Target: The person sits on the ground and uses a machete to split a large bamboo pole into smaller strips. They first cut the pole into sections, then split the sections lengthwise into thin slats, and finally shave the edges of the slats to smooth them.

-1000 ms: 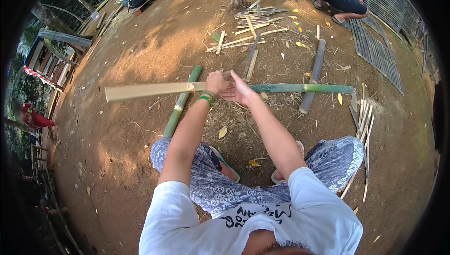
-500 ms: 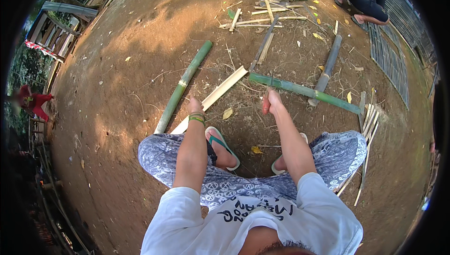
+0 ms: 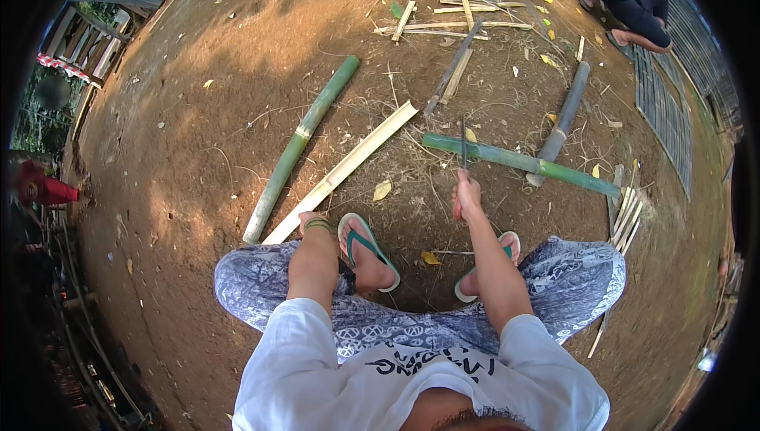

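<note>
My left hand (image 3: 312, 218) is closed on the near end of a split bamboo piece (image 3: 348, 165). The piece slants away to the right, its pale hollow inner side facing up. In my right hand (image 3: 467, 193) is a machete (image 3: 464, 142) with a reddish handle, its narrow dark blade pointing away from me. In the picture the blade crosses a green bamboo pole (image 3: 503, 154); whether they touch I cannot tell. Left of the split piece lies another green bamboo pole (image 3: 304, 132) on the ground.
The green pole on the right crosses a grey bamboo log (image 3: 564, 118). Loose bamboo strips (image 3: 475, 5) lie scattered farther off, more strips (image 3: 628, 221) beside my right knee. A person in dark clothes (image 3: 631, 0) bends near slatted bamboo panels (image 3: 663, 122). A red-clothed figure (image 3: 51, 187) is far left.
My left hand has come nearer to me, toward the near end of the split bamboo. My right hand has drawn back slightly, and the machete blade now shows plainly. The view has shifted slightly.
</note>
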A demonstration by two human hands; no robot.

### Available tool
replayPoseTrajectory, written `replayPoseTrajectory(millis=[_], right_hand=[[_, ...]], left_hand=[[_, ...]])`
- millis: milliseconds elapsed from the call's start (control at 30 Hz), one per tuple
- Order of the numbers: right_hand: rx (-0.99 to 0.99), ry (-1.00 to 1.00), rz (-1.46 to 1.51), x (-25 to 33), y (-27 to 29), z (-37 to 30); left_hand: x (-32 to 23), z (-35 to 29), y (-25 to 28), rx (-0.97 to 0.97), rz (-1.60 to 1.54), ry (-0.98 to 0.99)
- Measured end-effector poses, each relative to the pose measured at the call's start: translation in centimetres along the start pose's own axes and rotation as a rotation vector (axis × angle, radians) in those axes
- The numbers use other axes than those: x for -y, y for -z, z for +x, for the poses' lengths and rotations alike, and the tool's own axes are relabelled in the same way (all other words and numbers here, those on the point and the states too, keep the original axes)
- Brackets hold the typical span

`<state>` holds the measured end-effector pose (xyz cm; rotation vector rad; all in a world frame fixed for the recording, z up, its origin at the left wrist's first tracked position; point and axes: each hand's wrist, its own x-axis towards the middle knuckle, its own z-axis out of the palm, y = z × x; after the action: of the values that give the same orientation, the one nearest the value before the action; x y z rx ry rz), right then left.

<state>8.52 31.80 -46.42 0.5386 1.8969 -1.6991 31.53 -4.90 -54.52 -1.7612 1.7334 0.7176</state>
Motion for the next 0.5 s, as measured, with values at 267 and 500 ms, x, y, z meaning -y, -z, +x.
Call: replayPoseTrajectory(millis=[267, 500], right_hand=[[0.0, 0.024, -0.05, 0.0, 0.3, -0.5], [0.003, 0.026, -0.039, 0.1, 0.2, -1.0]], left_hand=[[0.3, 2.1, 0.2, -0.031, 0.156, -0.06], [0.4, 0.7, 1.0, -0.089, 0.126, -0.083]])
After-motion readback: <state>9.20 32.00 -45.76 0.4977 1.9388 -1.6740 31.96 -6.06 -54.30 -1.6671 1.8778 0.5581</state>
